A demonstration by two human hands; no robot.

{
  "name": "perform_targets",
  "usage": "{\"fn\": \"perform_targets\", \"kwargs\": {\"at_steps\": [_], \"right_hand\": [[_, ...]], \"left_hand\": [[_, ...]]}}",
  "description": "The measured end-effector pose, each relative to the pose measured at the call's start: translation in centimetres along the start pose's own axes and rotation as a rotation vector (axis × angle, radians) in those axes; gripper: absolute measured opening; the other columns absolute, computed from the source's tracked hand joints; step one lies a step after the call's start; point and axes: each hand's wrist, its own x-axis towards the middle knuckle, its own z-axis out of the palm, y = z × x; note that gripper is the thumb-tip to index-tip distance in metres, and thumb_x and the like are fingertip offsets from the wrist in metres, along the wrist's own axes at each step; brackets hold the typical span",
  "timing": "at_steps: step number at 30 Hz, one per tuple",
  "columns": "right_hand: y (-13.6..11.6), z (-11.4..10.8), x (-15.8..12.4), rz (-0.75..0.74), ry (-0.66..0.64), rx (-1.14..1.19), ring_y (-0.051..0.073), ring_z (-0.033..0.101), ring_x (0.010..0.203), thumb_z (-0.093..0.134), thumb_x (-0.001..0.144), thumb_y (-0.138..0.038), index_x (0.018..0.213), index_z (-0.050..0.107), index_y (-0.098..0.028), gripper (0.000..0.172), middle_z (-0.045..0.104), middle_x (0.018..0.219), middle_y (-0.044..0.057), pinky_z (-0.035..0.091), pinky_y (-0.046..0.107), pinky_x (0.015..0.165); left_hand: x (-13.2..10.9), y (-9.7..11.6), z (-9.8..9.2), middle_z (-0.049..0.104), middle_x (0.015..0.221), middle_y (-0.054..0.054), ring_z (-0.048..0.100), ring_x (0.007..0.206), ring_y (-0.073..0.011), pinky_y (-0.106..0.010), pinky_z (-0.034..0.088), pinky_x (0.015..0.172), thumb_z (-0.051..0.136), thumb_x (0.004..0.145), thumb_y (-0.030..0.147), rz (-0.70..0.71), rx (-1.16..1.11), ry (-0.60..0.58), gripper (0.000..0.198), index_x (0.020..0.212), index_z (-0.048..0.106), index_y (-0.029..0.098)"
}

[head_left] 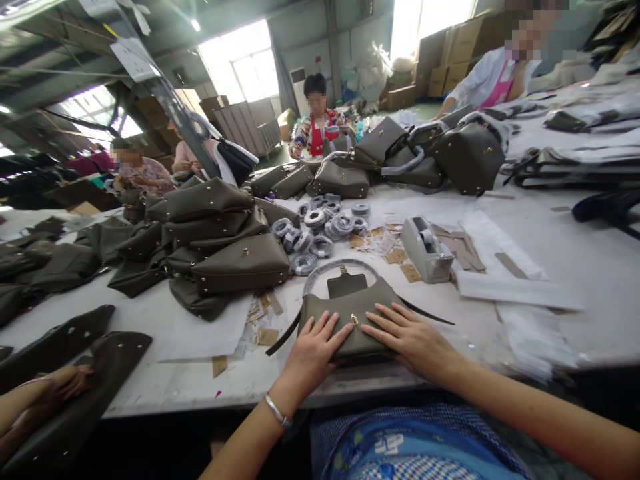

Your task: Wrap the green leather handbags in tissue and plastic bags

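Observation:
Directly before me at the table's front edge lies an olive-green handbag [367, 298] with a gold clasp [355, 320] on its front. Its closing tab [347, 285] is flipped back, and the handle [330, 264], wrapped in clear film, arches behind it. My left hand [316, 343] rests flat on the left part of the bag, fingers spread. On the right part lies my right hand [407, 337], also flat with its fingers apart. Neither hand grips anything. Dark strap ends stick out on both sides of the bag.
Stacked olive bags [225, 233] rise at left. Rolled, wrapped straps [325, 227], paper tags [395, 256] and a grey tape dispenser [427, 250] lie beyond my bag. White sheets [520, 293] spread at right. A co-worker's hand [70, 381] holds a bag at lower left; other people sit farther back.

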Motion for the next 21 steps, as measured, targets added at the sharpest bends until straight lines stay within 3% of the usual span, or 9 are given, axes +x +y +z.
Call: {"fn": "perform_targets", "kwargs": {"at_steps": [3, 6, 10, 12, 17, 21], "right_hand": [[0.7, 2.1, -1.2, -0.037, 0.049, -0.001, 0.029, 0.042, 0.139, 0.051, 0.088, -0.002, 0.150, 0.038, -0.035, 0.071, 0.050, 0.147, 0.003, 0.037, 0.053, 0.113], [0.5, 3.2, -2.7, -0.062, 0.045, -0.010, 0.028, 0.035, 0.143, 0.050, 0.086, -0.002, 0.152, 0.034, -0.032, 0.075, 0.042, 0.153, 0.004, 0.036, 0.052, 0.114], [-0.2, 3.4, -3.4, -0.034, -0.017, 0.004, 0.031, 0.025, 0.146, 0.059, 0.085, -0.017, 0.154, 0.031, -0.029, 0.076, 0.027, 0.160, 0.006, 0.032, 0.054, 0.116], [0.0, 3.5, -3.0, -0.020, -0.023, -0.017, 0.032, 0.029, 0.145, 0.062, 0.086, -0.022, 0.154, 0.032, -0.029, 0.074, 0.029, 0.159, 0.006, 0.036, 0.055, 0.114], [2.2, 3.5, -1.6, -0.110, -0.051, -0.079, 0.026, 0.050, 0.132, 0.054, 0.086, -0.004, 0.150, 0.040, -0.032, 0.071, 0.051, 0.146, 0.001, 0.048, 0.046, 0.106], [2.4, 1.3, -2.2, -0.131, -0.144, 0.037, 0.024, 0.055, 0.128, 0.058, 0.090, -0.013, 0.148, 0.043, -0.035, 0.063, 0.054, 0.142, 0.000, 0.050, 0.041, 0.106]], "left_hand": [[-1.0, 0.3, 2.3, 0.043, 0.153, -0.005, 0.038, 0.142, -0.0286, -0.051, 0.037, 0.113, 0.053, 0.092, 0.010, -0.008, 0.039, 0.046, 0.067, 0.150, 0.033, 0.038], [-2.4, 1.1, 3.8, 0.031, 0.160, -0.005, 0.028, 0.147, -0.0296, -0.053, 0.032, 0.116, 0.053, 0.090, 0.008, -0.020, 0.025, 0.076, 0.072, 0.151, 0.031, 0.039], [-2.9, 2.1, 4.4, 0.006, 0.165, -0.006, 0.016, 0.149, -0.0381, -0.063, 0.026, 0.116, 0.069, 0.085, 0.034, -0.008, -0.068, 0.078, 0.077, 0.151, 0.029, 0.042], [-2.4, 2.1, 4.7, 0.003, 0.165, -0.005, 0.016, 0.149, -0.0394, -0.064, 0.026, 0.115, 0.070, 0.084, 0.045, -0.029, -0.090, 0.088, 0.079, 0.150, 0.027, 0.044], [-1.4, 1.9, 5.6, 0.021, 0.162, -0.007, 0.028, 0.146, -0.0349, -0.058, 0.036, 0.113, 0.064, 0.090, 0.034, -0.063, -0.040, 0.149, 0.073, 0.149, 0.024, 0.050], [-1.7, 2.9, 7.1, 0.044, 0.150, -0.012, 0.047, 0.134, -0.0353, -0.055, 0.050, 0.101, 0.061, 0.091, 0.026, -0.001, 0.004, 0.241, 0.072, 0.150, 0.025, 0.049]]}}
